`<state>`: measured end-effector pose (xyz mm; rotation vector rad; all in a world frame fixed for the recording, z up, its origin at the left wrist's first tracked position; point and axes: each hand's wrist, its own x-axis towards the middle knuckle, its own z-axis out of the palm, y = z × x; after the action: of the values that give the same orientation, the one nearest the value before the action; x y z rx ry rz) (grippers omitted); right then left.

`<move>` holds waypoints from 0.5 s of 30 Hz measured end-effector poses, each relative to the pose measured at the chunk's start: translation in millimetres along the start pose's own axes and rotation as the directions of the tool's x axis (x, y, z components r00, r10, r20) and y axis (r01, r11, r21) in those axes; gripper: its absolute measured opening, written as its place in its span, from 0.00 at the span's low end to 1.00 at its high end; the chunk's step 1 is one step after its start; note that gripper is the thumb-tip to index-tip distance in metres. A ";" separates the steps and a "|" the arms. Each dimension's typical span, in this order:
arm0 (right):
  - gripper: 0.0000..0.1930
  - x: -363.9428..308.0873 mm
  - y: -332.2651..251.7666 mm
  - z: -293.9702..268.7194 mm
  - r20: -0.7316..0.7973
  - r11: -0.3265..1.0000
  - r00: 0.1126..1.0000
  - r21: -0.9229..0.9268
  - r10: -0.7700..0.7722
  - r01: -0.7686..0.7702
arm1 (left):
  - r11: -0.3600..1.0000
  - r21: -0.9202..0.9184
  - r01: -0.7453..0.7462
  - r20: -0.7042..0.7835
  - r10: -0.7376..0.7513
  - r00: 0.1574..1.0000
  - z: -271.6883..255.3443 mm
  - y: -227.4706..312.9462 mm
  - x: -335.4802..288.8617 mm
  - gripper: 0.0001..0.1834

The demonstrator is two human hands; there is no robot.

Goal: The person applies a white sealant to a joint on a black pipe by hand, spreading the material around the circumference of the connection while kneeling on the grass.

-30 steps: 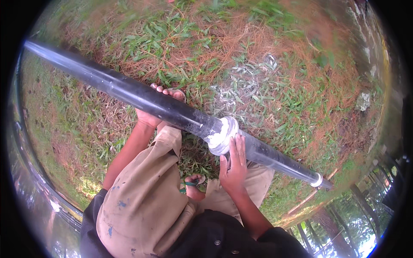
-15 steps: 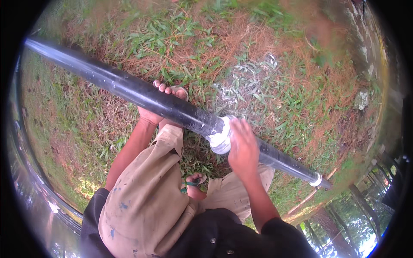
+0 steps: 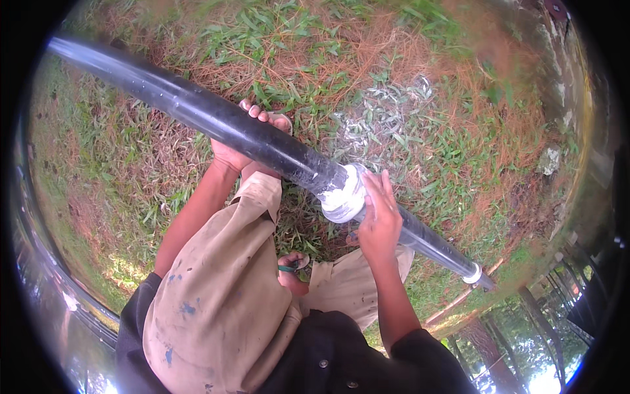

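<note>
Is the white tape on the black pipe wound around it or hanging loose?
Wound on: the white tape forms a tight band around the black pipe, with the right hand pressed against it.

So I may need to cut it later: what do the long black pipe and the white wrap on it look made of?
The black pipe looks like smooth, glossy plastic, given its sheen and highlights. The white wrap seems thin, crinkled tape or film; which one is unclear. The right hand rests against it.

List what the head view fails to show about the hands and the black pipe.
- Left hand: palm hidden under the black pipe.
- Right hand: covers part of the white wrap.
- Pipe's far end: blurred at the picture's upper left rim.
- Foot: mostly hidden by the trouser legs.
</note>
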<state>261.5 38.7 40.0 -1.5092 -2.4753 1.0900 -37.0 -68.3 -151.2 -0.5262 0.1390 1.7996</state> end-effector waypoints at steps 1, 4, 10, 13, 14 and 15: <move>0.23 -7.1 0.4 2.4 -0.001 1.000 1.000 -0.003 -0.002 0.002 | 1.000 0.004 0.003 -0.019 -0.002 1.000 -3.3 2.0 1.2 0.18; 0.23 -36.9 -2.4 6.0 0.051 0.975 0.991 -0.180 -0.123 0.130 | 0.999 -0.030 0.026 -0.054 -0.028 0.998 -1.2 1.0 0.1 0.20; 0.25 -8.4 8.5 5.4 -0.017 0.997 0.999 -0.062 -0.049 0.048 | 0.994 -0.090 0.063 0.032 -0.060 0.998 -7.1 -3.1 3.9 0.26; 0.25 -26.5 5.3 0.6 0.028 0.989 0.994 -0.101 -0.103 0.105 | 0.999 -0.021 0.040 0.002 -0.040 0.999 -0.4 -1.1 0.3 0.24; 0.25 -18.7 7.7 -2.3 0.027 0.986 0.991 -0.101 -0.134 0.136 | 0.998 -0.031 0.046 0.019 -0.046 0.999 -4.5 3.2 1.4 0.25; 0.25 -16.1 8.8 -4.6 0.026 0.981 0.986 -0.100 -0.165 0.167 | 0.998 -0.040 0.053 0.036 -0.052 0.998 -8.3 7.0 0.2 0.26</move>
<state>278.3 30.8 43.2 -1.2914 -2.6495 0.9679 -41.3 -73.2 -159.9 -0.5221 0.0639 1.7625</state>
